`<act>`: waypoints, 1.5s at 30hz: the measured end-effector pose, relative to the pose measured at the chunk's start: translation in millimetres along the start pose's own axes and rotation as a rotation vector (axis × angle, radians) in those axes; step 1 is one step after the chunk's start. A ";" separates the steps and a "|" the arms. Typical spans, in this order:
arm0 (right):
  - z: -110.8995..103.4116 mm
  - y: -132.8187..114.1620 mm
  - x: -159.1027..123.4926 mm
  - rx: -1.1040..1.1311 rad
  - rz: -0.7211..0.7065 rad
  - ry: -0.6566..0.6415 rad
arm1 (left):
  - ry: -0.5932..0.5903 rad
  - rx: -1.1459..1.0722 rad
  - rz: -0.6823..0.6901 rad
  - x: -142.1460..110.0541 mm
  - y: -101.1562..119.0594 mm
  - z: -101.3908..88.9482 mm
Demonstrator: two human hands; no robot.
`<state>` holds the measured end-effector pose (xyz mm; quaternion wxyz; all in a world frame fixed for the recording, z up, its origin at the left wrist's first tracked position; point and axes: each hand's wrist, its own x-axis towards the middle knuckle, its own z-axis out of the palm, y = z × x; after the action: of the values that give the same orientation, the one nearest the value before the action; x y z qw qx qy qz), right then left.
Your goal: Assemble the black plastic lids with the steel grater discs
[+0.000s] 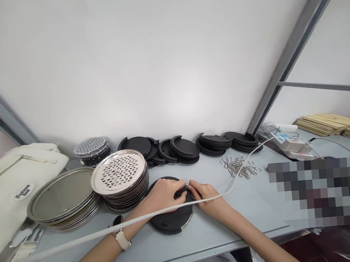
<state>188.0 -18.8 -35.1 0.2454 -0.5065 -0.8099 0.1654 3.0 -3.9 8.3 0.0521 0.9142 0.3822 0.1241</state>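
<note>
A round black disc (169, 220) with a raised, partly cut-away rim lies on the grey table in front of me. A bright metal edge shows along its lower right side. My left hand (167, 194) rests over its upper part, thumb and forefinger pinched at a small metal hook (186, 185). From the other side, my right hand (206, 193) pinches the same hook at the disc's right edge. Most of the hook is hidden by the fingertips. Right of the hands lies a loose pile of wire hooks (239, 167).
Left stand a stack of perforated grater plates (119, 171) and a stack of plain round plates (61, 196). Black rimmed discs (185, 147) line the wall. A white cable (157, 213) crosses before my arms. A cream bag (21, 179) sits far left, flat yellowish pieces (329, 125) far right.
</note>
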 end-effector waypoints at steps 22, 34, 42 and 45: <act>-1.1 -3.4 1.1 -0.039 0.020 -0.003 | 0.006 -0.023 -0.009 0.6 0.5 -0.4; -4.7 -5.6 0.7 0.014 0.053 -0.009 | 0.022 -0.006 -0.010 0.7 -2.0 3.6; -3.1 -3.6 1.1 0.011 0.038 -0.010 | 0.030 -0.006 0.002 -0.1 -2.7 3.8; -2.5 -2.8 1.7 -0.006 0.039 -0.015 | 0.030 -0.006 0.006 0.2 -1.8 3.6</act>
<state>186.7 -18.5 -31.2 0.2345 -0.5217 -0.8022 0.1712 2.8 -2.5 4.5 0.0486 0.9131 0.3801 0.1392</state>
